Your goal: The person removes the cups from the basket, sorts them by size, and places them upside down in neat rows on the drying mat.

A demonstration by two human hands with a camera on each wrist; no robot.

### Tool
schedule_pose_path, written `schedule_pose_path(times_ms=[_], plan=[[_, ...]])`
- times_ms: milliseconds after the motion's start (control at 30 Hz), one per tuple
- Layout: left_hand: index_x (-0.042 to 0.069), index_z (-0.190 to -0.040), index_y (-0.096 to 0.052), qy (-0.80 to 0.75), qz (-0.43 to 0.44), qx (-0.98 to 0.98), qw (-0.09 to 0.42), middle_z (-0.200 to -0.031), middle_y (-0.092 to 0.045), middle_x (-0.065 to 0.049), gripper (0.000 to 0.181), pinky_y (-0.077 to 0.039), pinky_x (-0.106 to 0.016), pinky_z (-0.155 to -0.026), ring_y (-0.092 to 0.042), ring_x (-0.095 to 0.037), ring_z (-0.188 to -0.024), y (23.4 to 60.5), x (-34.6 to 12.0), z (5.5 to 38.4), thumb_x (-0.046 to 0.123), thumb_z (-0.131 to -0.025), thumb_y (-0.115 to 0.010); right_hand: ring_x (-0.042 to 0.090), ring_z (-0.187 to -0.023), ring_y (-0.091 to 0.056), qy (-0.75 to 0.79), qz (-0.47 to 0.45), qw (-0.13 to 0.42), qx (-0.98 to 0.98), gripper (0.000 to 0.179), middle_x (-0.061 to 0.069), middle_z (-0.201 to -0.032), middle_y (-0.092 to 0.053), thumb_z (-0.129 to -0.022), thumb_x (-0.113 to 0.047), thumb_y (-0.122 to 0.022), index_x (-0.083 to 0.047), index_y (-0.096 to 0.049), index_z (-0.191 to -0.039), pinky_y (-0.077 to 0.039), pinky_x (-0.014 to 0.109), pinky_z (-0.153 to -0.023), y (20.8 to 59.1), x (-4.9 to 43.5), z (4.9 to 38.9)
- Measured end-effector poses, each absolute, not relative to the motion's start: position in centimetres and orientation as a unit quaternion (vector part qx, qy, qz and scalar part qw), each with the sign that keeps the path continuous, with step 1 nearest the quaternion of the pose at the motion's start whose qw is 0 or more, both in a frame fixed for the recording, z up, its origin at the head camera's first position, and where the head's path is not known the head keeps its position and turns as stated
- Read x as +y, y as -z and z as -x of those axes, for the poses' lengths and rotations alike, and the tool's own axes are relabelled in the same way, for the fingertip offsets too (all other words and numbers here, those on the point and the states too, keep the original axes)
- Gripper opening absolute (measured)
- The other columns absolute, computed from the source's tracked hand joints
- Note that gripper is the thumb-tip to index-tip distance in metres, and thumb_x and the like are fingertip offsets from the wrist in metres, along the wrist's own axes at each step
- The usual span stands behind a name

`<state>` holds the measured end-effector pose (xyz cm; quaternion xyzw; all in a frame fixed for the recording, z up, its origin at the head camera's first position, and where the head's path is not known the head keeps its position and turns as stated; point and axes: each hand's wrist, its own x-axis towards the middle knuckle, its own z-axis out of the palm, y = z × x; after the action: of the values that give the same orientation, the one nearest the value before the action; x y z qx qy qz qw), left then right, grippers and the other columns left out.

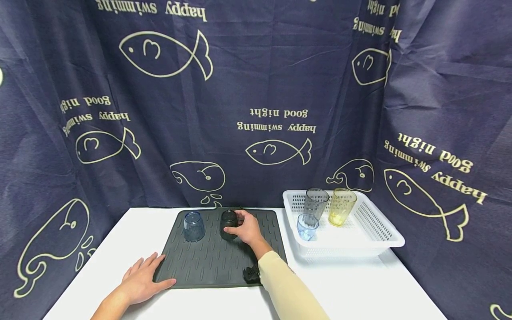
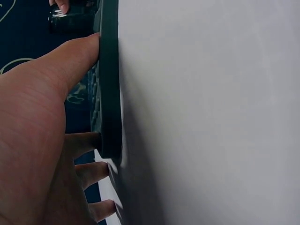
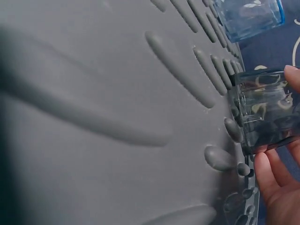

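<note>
A dark grey drinking glass stands on the ribbed grey drying mat, near its back edge. My right hand grips this glass between thumb and fingers from the right; in the right wrist view the thumb and fingers lie on opposite sides of the glass. To its left a blue glass stands upside down on the mat, apart from it. My left hand rests on the mat's front left corner with fingers spread, the thumb on the mat and some fingertips on the white table.
A white perforated basket stands on the table right of the mat. It holds a grey glass, a yellow glass and a small light blue glass. A dark blue printed curtain hangs behind and at both sides.
</note>
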<state>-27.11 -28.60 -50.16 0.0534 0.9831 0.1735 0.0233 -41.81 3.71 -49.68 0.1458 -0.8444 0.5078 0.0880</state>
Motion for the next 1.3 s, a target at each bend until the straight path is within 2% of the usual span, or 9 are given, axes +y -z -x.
schedule_pose_path(times_ms=[600, 767, 967, 1300], plan=[[-0.002, -0.148, -0.046, -0.172, -0.053, 0.984, 0.017, -0.155, -0.038, -0.036, 0.099, -0.026, -0.082, -0.105, -0.029, -0.071, -0.137, 50.4, -28.6, 27.2, 0.069, -0.084, -0.069, 0.023, -0.106, -0.069, -0.511, -0.134, 0.085, -0.845, 0.063, 0.009, -0.122, -0.071, -0.077, -0.024, -0.092, -0.010, -0.064, -0.132, -0.058, 0.039, -0.094, 49.9, 3.4, 41.4], [-0.003, -0.149, -0.045, -0.174, -0.052, 0.983, 0.024, -0.155, -0.037, -0.037, 0.099, -0.025, -0.083, -0.105, -0.027, -0.071, -0.137, 50.4, -28.6, 27.3, 0.070, -0.085, -0.068, 0.026, -0.105, -0.070, -0.510, -0.135, 0.087, -0.845, 0.065, 0.011, -0.123, -0.071, -0.077, -0.023, -0.091, -0.007, -0.063, -0.134, -0.058, 0.040, -0.092, 50.1, 3.4, 41.3], [-0.004, -0.149, -0.045, -0.171, -0.049, 0.984, 0.032, -0.155, -0.036, -0.038, 0.101, -0.024, -0.083, -0.106, -0.027, -0.072, -0.137, 50.5, -28.7, 27.4, 0.070, -0.085, -0.067, 0.028, -0.111, -0.068, -0.515, -0.123, 0.074, -0.845, 0.068, 0.010, -0.126, -0.069, -0.079, -0.023, -0.090, -0.008, -0.061, -0.138, -0.057, 0.042, -0.096, 50.3, 3.4, 41.1], [-0.003, -0.149, -0.046, -0.172, -0.054, 0.983, 0.023, -0.154, -0.038, -0.037, 0.098, -0.026, -0.083, -0.104, -0.028, -0.072, -0.137, 50.4, -28.6, 27.3, 0.069, -0.085, -0.068, 0.033, -0.115, -0.067, -0.534, -0.121, 0.078, -0.833, 0.067, 0.013, -0.131, -0.069, -0.079, -0.021, -0.090, -0.006, -0.061, -0.137, -0.056, 0.045, -0.098, 49.7, 3.9, 39.8]])
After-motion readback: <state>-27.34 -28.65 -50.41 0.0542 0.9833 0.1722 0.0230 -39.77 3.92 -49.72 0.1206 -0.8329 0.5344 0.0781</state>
